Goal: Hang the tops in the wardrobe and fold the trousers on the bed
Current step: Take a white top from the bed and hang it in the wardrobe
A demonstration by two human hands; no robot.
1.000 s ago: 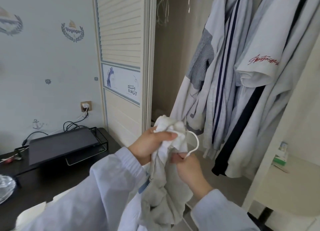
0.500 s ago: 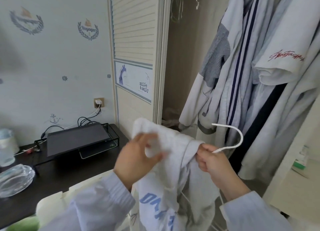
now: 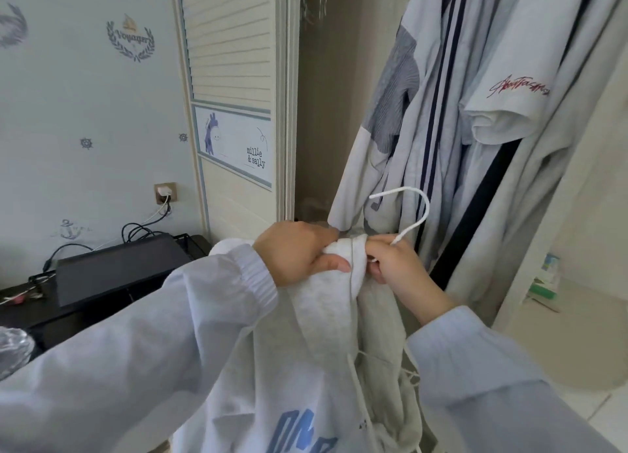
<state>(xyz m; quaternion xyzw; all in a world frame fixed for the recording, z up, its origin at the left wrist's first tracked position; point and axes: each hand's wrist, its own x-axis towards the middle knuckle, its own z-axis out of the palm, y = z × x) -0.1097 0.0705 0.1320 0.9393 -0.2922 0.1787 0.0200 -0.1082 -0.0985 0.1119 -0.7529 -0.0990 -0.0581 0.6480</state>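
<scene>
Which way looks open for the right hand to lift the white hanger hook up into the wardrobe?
Probably yes, to the left: the right hand holds the hanger hook in front of hanging tops, beside an open gap. The rail is out of view.

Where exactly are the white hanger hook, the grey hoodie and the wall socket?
white hanger hook (image 3: 422,203): head view, top of its curve.
grey hoodie (image 3: 323,323): head view, fabric below the left hand.
wall socket (image 3: 165,192): head view, on its plate.

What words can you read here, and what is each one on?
"Voyager": wall emblem.
"millie & sally": wardrobe door panel.
Red script on a hanging white sleeve: unreadable.
Blue letters on the grey top: cut off, unreadable.
Box on the right shelf: too blurred.
</scene>
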